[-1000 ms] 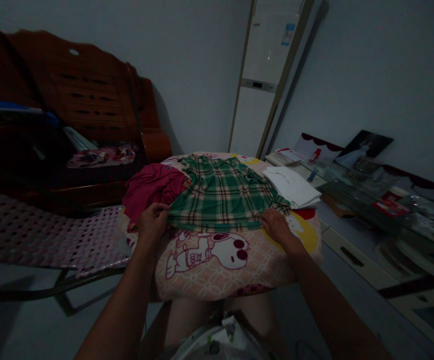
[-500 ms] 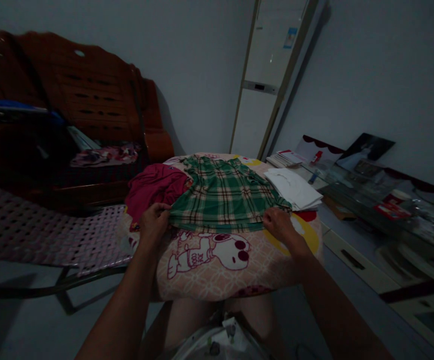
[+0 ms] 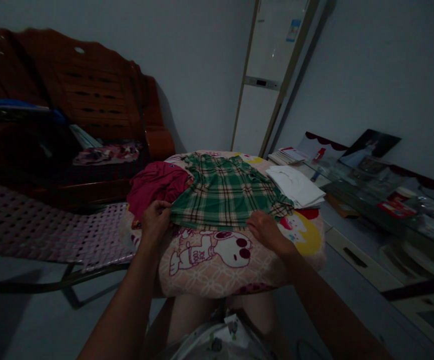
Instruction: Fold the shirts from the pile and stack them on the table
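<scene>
A green plaid shirt [image 3: 220,192] lies spread out on the cloth-covered table [image 3: 201,285], its hem towards me. My left hand [image 3: 155,218] pinches the shirt's near left corner. At the hem, right of its middle, my right hand [image 3: 265,227] has its fingers curled closed on the fabric; the fingertips are partly hidden. Left of the shirt sits a crumpled magenta garment [image 3: 156,185], touching its edge. A folded white garment [image 3: 295,186] lies on the right side of the table, beside the shirt.
A woven chair [image 3: 51,227] stands close on the left, with a carved wooden bench [image 3: 92,90] behind it. To the right runs a glass-topped cabinet [image 3: 374,200] bearing papers, a photo and small items. A tall white air conditioner [image 3: 256,112] stands in the corner.
My right hand has moved left along the hem, away from the shirt's right corner, which now lies loose. My left hand keeps its place at the left corner.
</scene>
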The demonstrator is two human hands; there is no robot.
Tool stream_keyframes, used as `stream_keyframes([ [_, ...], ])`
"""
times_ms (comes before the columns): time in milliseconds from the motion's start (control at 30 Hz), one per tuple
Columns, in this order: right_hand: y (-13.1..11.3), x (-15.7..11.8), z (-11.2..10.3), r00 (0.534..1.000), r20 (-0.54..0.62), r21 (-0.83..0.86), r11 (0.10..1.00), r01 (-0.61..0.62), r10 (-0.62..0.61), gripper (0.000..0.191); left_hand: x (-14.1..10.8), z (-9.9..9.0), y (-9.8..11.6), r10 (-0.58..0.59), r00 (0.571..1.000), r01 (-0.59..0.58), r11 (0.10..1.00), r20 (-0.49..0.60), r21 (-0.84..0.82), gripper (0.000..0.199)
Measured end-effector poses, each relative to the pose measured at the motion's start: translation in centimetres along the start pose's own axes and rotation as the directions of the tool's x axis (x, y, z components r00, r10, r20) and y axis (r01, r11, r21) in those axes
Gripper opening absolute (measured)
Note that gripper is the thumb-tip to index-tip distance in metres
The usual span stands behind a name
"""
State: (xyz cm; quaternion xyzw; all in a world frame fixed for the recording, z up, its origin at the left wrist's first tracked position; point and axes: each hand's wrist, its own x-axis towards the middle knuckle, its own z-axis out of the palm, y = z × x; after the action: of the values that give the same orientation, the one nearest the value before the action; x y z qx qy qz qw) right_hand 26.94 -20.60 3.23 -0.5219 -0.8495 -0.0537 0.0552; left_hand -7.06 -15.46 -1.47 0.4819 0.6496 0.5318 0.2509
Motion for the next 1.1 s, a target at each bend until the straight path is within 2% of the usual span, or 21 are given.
stream_keyframes([
  [100,-1.9,1.2,0.7,0.995,0.036,0.012,0.996,0.093,-0.093,0.023,0.2,0.0,-0.3,0.023,0.999,-0.023,1.0,-0.027,0.006,0.025],
  [233,-3.3,2.7,1.4,0.995,0.065,-0.03,0.996,0.079,-0.077,0.018,0.2,0.0,-0.4,0.032,0.999,-0.032,0.999,-0.019,-0.011,0.025],
  [367,-3.3,3.1,1.5,0.996,0.066,-0.036,0.997,0.061,-0.058,0.016,-0.3,0.0,0.3,0.017,1.0,-0.017,0.999,-0.016,-0.041,0.025],
  [600,-2.9,2.7,1.6,0.991,-0.039,0.081,0.989,0.127,-0.125,0.013,-0.6,-0.1,1.0,-0.026,1.0,0.025,0.999,-0.013,-0.027,0.025],
  [700,-2.9,2.5,1.5,0.987,-0.03,0.11,0.981,0.158,-0.156,0.013,-0.4,0.0,0.5,-0.02,1.0,0.019,0.999,-0.022,-0.03,0.024],
  [867,-3.0,2.2,1.5,0.983,0.017,0.066,0.981,0.18,-0.181,0.008,-0.3,0.1,0.3,-0.036,0.999,0.036,0.998,-0.006,-0.048,0.026],
  [1100,-5.1,3.9,1.5,0.977,-0.006,0.121,0.97,0.213,-0.214,0.018,-0.8,-0.1,1.2,-0.033,0.999,0.034,0.997,0.008,-0.069,0.023],
])
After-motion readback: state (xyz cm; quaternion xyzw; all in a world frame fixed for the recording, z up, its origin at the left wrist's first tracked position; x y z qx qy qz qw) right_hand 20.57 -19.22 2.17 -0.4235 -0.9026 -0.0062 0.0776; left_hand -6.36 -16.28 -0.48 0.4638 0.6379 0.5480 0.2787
